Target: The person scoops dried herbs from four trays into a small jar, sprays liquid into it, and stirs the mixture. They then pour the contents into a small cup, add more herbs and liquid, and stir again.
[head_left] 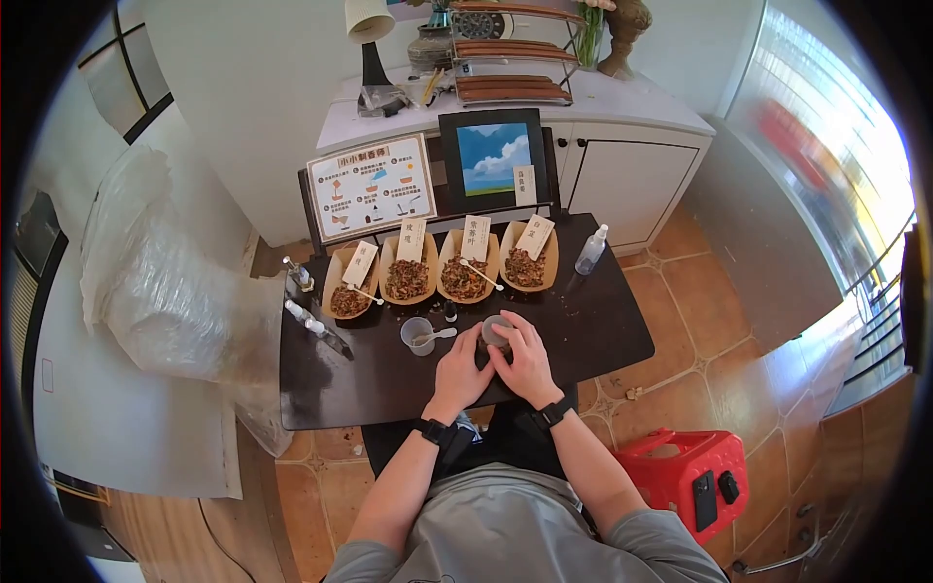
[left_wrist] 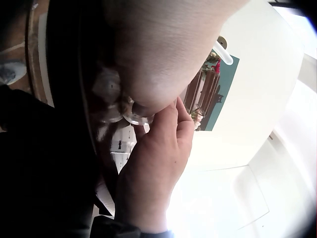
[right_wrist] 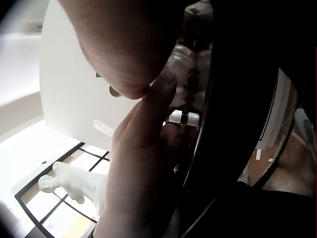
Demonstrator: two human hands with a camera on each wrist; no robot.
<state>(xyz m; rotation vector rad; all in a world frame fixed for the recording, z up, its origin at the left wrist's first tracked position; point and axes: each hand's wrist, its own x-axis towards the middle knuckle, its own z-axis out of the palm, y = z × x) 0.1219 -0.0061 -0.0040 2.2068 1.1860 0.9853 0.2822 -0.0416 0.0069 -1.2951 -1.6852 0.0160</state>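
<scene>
Near the front edge of the dark table, the left hand [head_left: 463, 376] and right hand [head_left: 528, 367] meet around a small clear cup [head_left: 497, 331], fingers curled at its two sides. In the left wrist view the cup's clear rim [left_wrist: 137, 119] shows beside the left hand [left_wrist: 163, 54], with the right hand [left_wrist: 156, 168] across from it. The right wrist view has the clear cup [right_wrist: 179, 64] by the thumb of the left hand [right_wrist: 141, 134]. Left of the hands stands another clear cup [head_left: 416, 338] with a white spoon [head_left: 435, 336] in it.
Four paper trays [head_left: 335, 306] of dried bits line the table's back. A small dark bottle [head_left: 450, 311] stands before them. Spray bottles [head_left: 591, 250] stand at both sides; a sign [head_left: 373, 187] and picture [head_left: 494, 160] are behind. A red stool [head_left: 719, 457] is at right.
</scene>
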